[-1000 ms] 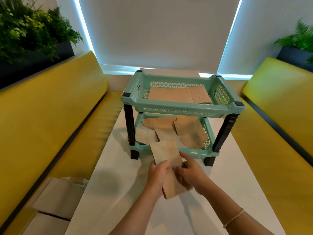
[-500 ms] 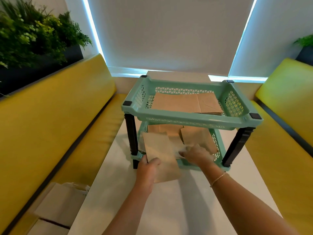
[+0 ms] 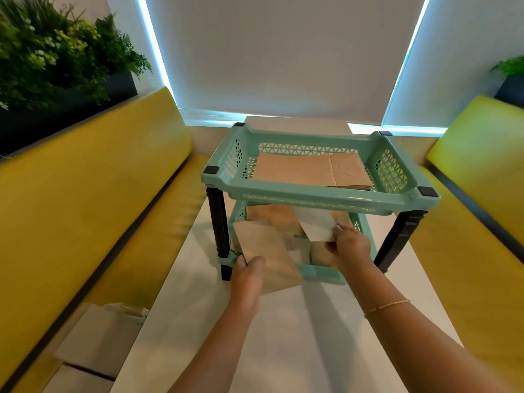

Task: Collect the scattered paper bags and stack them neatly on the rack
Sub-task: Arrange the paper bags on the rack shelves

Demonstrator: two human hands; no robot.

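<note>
At lower centre of the frame, the left hand [image 3: 247, 275] pinched a brown paper bag [image 3: 266, 258] at the lower tier's front-left corner of the green rack [image 3: 320, 194] on the white bench [image 3: 297, 336]. Right of it, the right hand [image 3: 350, 246] gripped a paler bag [image 3: 316, 226] inside that tier. More bags [image 3: 312, 171] lay flat in the upper tier.

No legible text or labels anywhere.

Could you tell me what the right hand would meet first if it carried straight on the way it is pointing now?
Most likely the loose paper bags lying in the rack's lower tray. The right hand, pinching a pale bag, points forward into the gap under the upper tray. Depth is hard to judge.
</note>
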